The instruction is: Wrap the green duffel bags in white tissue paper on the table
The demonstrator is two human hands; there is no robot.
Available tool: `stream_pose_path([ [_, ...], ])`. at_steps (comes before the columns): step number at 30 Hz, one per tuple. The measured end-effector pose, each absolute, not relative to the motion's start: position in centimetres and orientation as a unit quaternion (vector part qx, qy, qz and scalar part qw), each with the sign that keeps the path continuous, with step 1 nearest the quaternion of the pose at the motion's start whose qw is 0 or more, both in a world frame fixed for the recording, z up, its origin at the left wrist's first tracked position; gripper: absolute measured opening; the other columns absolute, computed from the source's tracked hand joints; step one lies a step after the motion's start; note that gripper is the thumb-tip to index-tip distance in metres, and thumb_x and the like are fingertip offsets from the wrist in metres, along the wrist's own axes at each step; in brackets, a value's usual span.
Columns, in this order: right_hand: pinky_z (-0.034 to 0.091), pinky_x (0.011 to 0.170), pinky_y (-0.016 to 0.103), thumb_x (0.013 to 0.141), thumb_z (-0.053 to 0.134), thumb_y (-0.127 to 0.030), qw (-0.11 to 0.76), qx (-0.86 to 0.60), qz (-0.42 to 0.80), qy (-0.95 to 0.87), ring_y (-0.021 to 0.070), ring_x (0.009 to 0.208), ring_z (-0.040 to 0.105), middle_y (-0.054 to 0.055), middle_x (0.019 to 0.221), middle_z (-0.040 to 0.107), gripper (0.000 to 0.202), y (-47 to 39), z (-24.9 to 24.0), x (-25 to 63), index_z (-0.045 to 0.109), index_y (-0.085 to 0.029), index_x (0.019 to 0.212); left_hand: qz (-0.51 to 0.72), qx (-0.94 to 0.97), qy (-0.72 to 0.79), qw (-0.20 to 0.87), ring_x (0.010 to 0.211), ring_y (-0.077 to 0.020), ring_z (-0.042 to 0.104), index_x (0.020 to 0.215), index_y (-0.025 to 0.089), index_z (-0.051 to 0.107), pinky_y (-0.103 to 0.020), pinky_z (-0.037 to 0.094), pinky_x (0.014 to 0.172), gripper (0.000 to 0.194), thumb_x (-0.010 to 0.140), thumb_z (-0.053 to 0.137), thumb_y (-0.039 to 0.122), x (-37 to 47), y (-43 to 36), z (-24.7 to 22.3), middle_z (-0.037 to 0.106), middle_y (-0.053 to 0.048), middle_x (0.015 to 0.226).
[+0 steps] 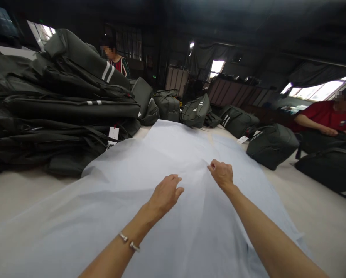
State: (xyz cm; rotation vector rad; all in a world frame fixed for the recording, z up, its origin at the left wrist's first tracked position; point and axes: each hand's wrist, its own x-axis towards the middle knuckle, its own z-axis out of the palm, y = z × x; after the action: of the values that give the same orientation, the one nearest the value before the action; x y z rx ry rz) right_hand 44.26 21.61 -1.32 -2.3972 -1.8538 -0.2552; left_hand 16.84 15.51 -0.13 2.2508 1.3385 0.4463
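At your far left, a tall heap of dark green, leathery bags (65,108) slumps in soft, flattened layers, some marked with paired white stripes. A small rectangular white tag (113,135) hangs against its near side, and behind the heap is a co-worker in a striped top (123,66). In front of you, a thin, pale blue-white sheet (173,224) covers the middle of the smooth cream tabletop (311,204), rippled with soft folds and shallow creases. Your left wrist wears a shiny silver cuff bracelet with knobbed ends (129,241). Your left hand (164,193) is loosely spread over the sheet, fingers gently bent and thumb apart, gripping nothing; whether it touches the material you cannot tell. Beyond the sheet's far end stand a rounded dark green bag (167,105) and a tilted, white-striped dark green bag (196,111). Your right hand (221,173) has its fingers curled in, thumb and forefinger pinching the sheet where creases gather. Past it, a boxy dark green bag with rounded corners (272,146) sits beside the sheet's right edge. Farthest right, a co-worker in a red top (329,116) has a hand on dark material.
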Motion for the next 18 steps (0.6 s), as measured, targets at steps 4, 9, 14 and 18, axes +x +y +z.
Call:
stream_pose_path([
  [4,0.027,0.089,0.04,0.094,0.05,-0.036,0.078,-0.806,-0.147,-0.568,0.0277,0.098,0.056,0.014,0.094,0.068,0.022,25.2,0.0,47.5,0.062,-0.018,0.096,0.178,0.85,0.435,0.236,0.132,-0.0221,0.047,0.134,0.018,0.053,-0.038,0.04,0.11,0.039,0.095,0.054,0.026,18.3,18.2,0.2,0.052,-0.009,0.143],
  [9,0.03,0.09,0.047,0.091,0.05,-0.034,0.112,-0.838,-0.154,-0.512,0.032,0.1,0.055,0.016,0.096,0.068,0.024,28.6,-0.4,50.3,0.065,-0.016,0.095,0.179,0.882,0.381,0.213,0.131,-0.0224,0.048,0.13,0.02,0.057,-0.04,0.043,0.108,0.036,0.093,0.057,0.025,17.6,17.8,0.4,0.054,-0.006,0.142],
  [14,0.036,0.097,0.05,0.086,0.053,-0.038,0.163,-0.826,-0.134,-0.522,0.0353,0.12,0.049,0.02,0.132,0.056,0.052,27.0,-0.2,49.3,0.052,-0.013,0.131,0.149,0.886,0.36,0.252,0.127,-0.0212,0.052,0.13,0.027,0.057,-0.037,0.044,0.107,0.04,0.091,0.063,0.031,13.3,11.7,-0.2,0.055,-0.003,0.141],
  [18,0.041,0.103,0.044,0.088,0.049,-0.044,0.262,-0.734,-0.07,-0.623,0.0301,0.124,0.051,0.015,0.135,0.056,0.051,16.8,2.4,46.8,0.052,-0.017,0.131,0.098,0.877,0.378,0.28,0.127,-0.0223,0.053,0.132,0.029,0.055,-0.037,0.044,0.107,0.044,0.09,0.065,0.037,10.3,6.3,0.7,0.055,-0.002,0.141],
])
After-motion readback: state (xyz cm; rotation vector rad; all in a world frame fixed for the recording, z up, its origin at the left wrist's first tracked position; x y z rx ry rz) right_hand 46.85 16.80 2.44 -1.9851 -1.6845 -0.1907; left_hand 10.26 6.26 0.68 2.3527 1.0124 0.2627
